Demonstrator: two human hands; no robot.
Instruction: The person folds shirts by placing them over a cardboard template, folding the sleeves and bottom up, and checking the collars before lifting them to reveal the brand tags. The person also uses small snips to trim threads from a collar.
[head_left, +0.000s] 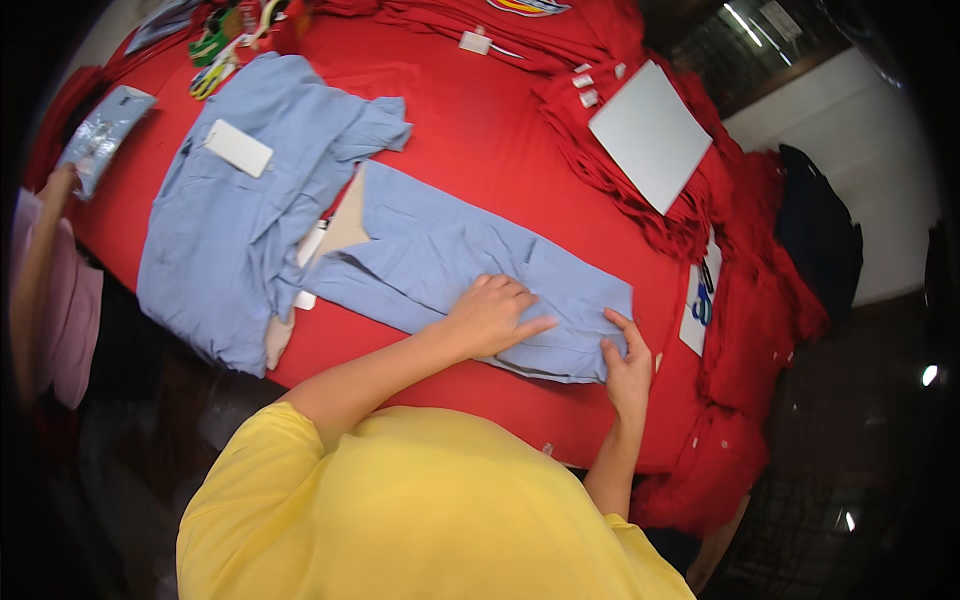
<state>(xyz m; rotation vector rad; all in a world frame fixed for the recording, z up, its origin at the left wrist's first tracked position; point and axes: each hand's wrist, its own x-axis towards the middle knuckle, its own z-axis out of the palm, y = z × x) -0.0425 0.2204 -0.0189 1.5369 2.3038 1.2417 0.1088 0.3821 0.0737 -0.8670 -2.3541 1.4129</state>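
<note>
A folded light blue garment (440, 230) lies lengthwise on the red-covered table (480, 120), with a beige patch showing at its left end. My left hand (492, 316) rests flat on the cloth, its fingers stretched out and the thumb apart. At the garment's right end is my right hand (627, 368), open, with its index finger and thumb touching the edge of the fabric. To the left sits a heap of light blue garments (225, 240), and on it lies a white hang tag (238, 148). The heap meets the folded garment's left end.
Red garments (740, 300) are piled along the right side, with a white board (652, 135) on them. Blue-handled scissors (703, 300) lie nearby. More scissors (215, 72) are at the far left. Another person's hand (60, 187) holds a plastic-wrapped blue packet (108, 135).
</note>
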